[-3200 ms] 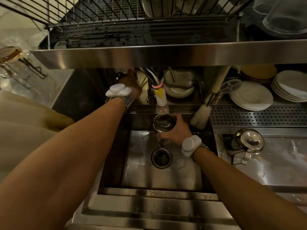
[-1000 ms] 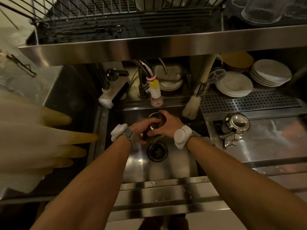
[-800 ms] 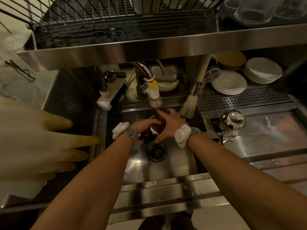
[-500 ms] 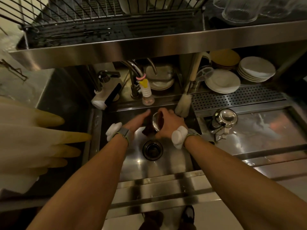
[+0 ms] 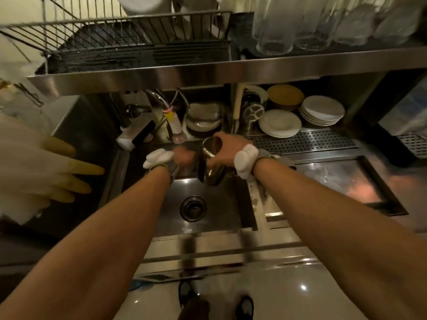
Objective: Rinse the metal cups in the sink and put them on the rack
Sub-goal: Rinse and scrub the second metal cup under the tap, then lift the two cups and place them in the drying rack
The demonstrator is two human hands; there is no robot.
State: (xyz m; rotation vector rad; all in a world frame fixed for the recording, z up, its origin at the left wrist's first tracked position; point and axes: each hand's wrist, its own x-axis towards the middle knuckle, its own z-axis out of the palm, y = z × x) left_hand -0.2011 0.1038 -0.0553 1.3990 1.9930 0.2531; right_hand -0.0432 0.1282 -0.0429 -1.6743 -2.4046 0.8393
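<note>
One metal cup (image 5: 211, 168) — right hand (image 5: 227, 150) grips; left hand (image 5: 184, 157) perhaps touching.

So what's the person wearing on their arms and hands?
No sleeves, no gloves: the left hand and right hand are bare. Each wrist has a white rounded device on a grey strap, the left wrist device and right wrist device.

Sink (image 5: 215, 218) basin's open around the drain (image 5: 193, 208), but the faucet (image 5: 173, 125) hangs at the back and the steel shelf (image 5: 208, 73) juts out overhead, capping any straight lift.
</note>
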